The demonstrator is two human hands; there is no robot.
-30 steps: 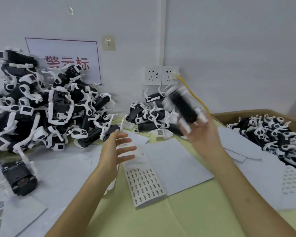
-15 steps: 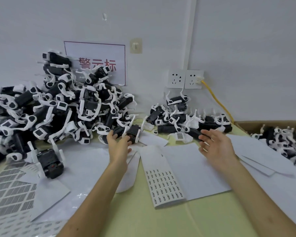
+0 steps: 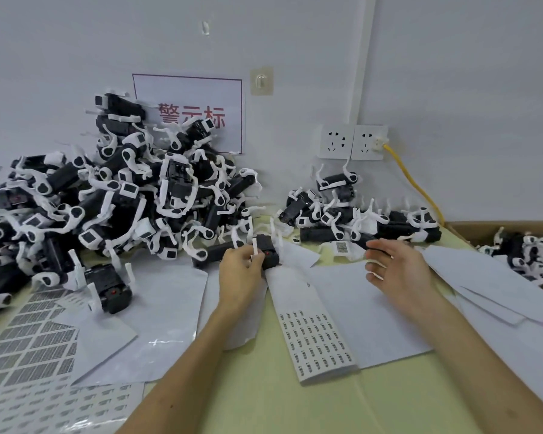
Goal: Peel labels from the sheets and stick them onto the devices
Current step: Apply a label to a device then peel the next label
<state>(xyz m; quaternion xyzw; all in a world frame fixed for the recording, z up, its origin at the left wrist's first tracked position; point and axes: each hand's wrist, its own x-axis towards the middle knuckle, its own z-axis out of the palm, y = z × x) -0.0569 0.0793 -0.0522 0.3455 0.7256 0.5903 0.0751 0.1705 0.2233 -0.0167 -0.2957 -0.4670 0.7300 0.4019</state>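
Observation:
My left hand (image 3: 239,270) grips a black device with white arms (image 3: 268,253) at the foot of the big pile of black-and-white devices (image 3: 113,202). My right hand (image 3: 398,270) hovers open, fingers spread, just in front of the smaller pile of devices (image 3: 358,220) by the wall. A stack of label sheets (image 3: 317,343) printed with small dark labels lies between my forearms on the yellow-green table (image 3: 264,402).
More label sheets (image 3: 29,355) with grey rectangles cover the near left. A lone device (image 3: 110,286) stands on white paper at the left. A cardboard box with devices (image 3: 527,249) is at the right. A yellow cable (image 3: 417,186) runs from the wall sockets (image 3: 351,142).
My right hand put down the device it held onto the small pile and now hovers open. My left hand reached forward and took hold of a device at the big pile's foot. The view shifted left.

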